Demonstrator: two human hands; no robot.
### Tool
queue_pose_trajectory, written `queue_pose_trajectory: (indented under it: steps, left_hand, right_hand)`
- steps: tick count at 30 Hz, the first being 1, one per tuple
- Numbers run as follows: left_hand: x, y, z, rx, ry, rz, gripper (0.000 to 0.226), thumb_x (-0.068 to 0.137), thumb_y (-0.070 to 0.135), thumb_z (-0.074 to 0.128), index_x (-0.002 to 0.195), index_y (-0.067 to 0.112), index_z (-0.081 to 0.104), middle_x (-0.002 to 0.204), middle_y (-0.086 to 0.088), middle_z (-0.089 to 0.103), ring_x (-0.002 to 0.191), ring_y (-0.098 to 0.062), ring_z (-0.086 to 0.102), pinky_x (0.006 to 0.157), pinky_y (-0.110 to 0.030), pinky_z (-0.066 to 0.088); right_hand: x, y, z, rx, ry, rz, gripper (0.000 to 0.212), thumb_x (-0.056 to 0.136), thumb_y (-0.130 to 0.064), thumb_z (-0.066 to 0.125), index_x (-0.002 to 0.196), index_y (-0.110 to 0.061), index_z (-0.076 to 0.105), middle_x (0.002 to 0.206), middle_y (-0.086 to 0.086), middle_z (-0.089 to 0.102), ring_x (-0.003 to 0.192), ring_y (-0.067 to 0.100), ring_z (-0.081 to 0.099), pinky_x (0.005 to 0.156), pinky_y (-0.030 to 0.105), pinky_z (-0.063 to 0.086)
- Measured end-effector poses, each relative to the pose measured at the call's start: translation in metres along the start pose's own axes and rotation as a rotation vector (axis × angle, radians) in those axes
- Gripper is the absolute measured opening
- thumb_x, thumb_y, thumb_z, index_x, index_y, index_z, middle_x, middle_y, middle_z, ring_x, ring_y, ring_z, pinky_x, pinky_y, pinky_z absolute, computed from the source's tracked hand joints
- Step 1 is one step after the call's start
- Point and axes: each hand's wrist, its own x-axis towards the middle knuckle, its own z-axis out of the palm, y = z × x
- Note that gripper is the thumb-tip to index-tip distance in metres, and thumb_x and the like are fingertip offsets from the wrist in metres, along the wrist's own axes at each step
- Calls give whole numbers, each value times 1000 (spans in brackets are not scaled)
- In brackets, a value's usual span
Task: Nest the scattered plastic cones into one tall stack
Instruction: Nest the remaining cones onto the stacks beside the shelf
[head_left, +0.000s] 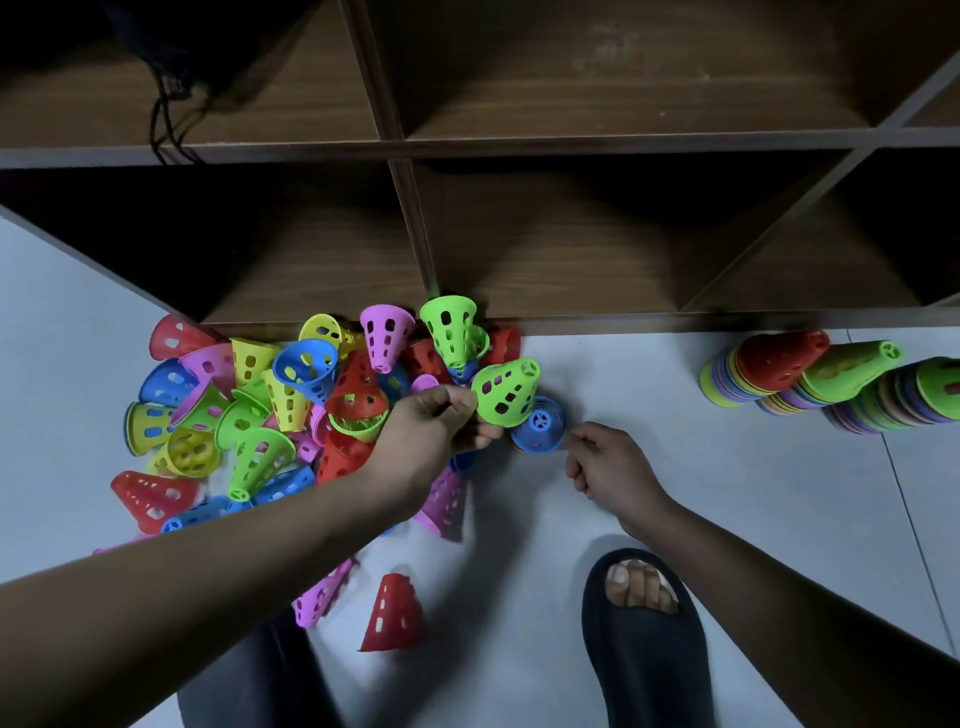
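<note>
A heap of loose plastic cones (270, 410) in red, blue, yellow, green and purple lies on the pale floor against the shelf's base. My left hand (431, 431) pinches the rim of a green cone (506, 392) and holds it tilted just above the floor. Right below that cone stands a blue cone (540, 425), narrow end up. My right hand (608, 465) is beside the blue cone with curled fingers at its rim; whether they grip it is unclear. Nested cone stacks (831, 387) lean at the far right, topped by a red and a green cone.
A dark wooden shelf unit (519, 234) with open compartments runs along the back. A foot in a black slipper (644, 639) stands at the bottom right. A lone red cone (392, 613) and a purple cone (322, 592) lie near my left forearm.
</note>
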Motion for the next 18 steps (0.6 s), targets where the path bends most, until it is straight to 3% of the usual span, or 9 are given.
queue_pose_trajectory:
  steps: [5, 10, 15, 18]
  left_hand:
    - [9, 0, 15, -67, -38, -33, 30, 113, 9, 47, 123, -15, 61, 96, -21, 78, 82, -18, 78, 76, -25, 64]
    - [11, -10, 15, 44, -32, -56, 26, 112, 12, 52, 123, -9, 64, 100, -28, 76, 78, -20, 77, 72, -26, 64]
    - [9, -20, -4, 407, -4, -13, 13, 107, 15, 64, 107, 7, 74, 93, -14, 80, 78, -25, 79, 77, -36, 65]
    - [12, -25, -22, 767, 14, 83, 7, 102, 20, 69, 99, 22, 76, 85, 5, 80, 72, -8, 74, 68, -23, 58]
  right_hand:
    - [10, 3, 2, -42, -8, 13, 17, 102, -16, 55, 92, -12, 67, 66, 6, 64, 55, 19, 54, 51, 28, 39]
    - [12, 5, 4, -70, 42, 36, 27, 104, -29, 59, 92, -7, 68, 70, 9, 69, 55, 19, 59, 51, 30, 44]
    - [-3, 18, 18, -169, -60, 95, 16, 96, -23, 63, 89, -9, 68, 74, 10, 75, 54, 19, 63, 47, 28, 45]
    - [-12, 15, 25, -155, -53, 85, 16, 97, -23, 64, 88, -10, 68, 73, 10, 75, 54, 19, 63, 47, 28, 45]
